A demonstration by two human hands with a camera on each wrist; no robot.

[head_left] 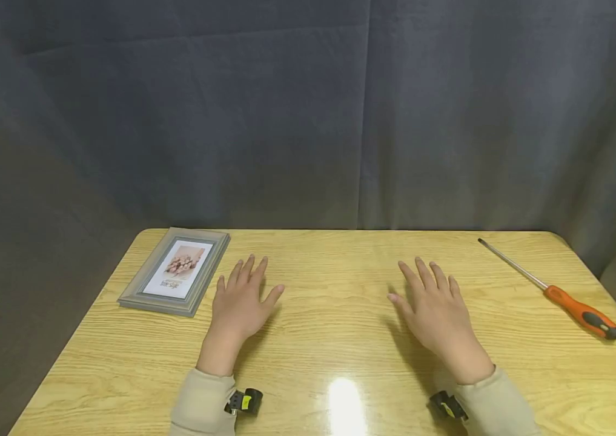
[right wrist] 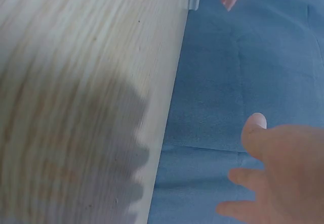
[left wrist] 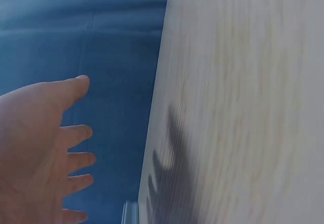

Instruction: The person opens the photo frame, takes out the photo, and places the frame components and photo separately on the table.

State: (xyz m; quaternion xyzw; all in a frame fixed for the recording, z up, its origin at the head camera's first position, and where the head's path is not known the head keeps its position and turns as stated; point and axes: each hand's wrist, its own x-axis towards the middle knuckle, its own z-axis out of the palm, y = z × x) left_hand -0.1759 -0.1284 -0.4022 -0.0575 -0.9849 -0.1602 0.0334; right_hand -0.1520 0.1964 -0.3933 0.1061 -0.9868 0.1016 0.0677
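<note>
My left hand (head_left: 239, 306) hovers palm down over the table, fingers spread and straight, holding nothing. Just to its left lies a grey picture frame (head_left: 132, 298) with a white printed insert showing a photo. My right hand (head_left: 438, 312) is likewise held above the wood with its fingers stretched out, and nothing is in it. Farther right rests a screwdriver (head_left: 575, 306) with an orange and black handle, its metal shaft pointing to the back. In the left wrist view the left hand (left wrist: 38, 148) shows an extended thumb, and the right wrist view has the right hand (right wrist: 293, 173) with fingers apart.
The light wooden table (head_left: 335, 315) has rounded back corners. Behind it hangs a dark grey-blue curtain (head_left: 286, 121), close to the back edge. Small black wrist devices (head_left: 245, 401) sit at both sleeves. A bright light reflection shows on the front of the tabletop.
</note>
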